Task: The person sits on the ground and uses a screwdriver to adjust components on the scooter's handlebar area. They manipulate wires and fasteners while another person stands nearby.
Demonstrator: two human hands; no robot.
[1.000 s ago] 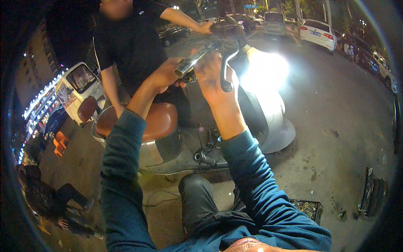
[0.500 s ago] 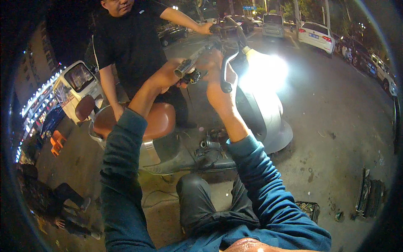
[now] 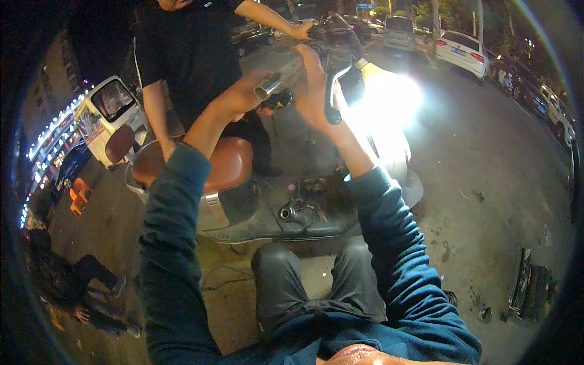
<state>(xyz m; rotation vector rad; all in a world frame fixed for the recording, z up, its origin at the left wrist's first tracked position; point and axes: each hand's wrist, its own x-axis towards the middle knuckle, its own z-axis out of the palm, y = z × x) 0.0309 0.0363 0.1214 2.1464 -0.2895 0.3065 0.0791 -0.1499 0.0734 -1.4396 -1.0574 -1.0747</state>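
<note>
A scooter's bare metal handlebar tube points toward me, its hollow end open. My left hand is closed beside the tube, its bent fingers at a dark fitting just below it. Most of those fingers are hidden. My right hand is at the handlebar, between the tube and a black brake lever; motion smears its fingers. Beyond the lever, the scooter's headlight glares white. Loose dark parts, one a round-ended piece, lie on the footboard.
Another person stands across the scooter, one hand on the far grip, the other by the brown seat. A black grille-like part lies on the ground at right. Parked cars line the road. An orange stool and someone's legs are at left.
My view has shifted, showing more of the footboard parts. My right hand has turned and moved slightly at the handlebar. My left hand stays by the tube. The other person keeps hold of the far grip.
</note>
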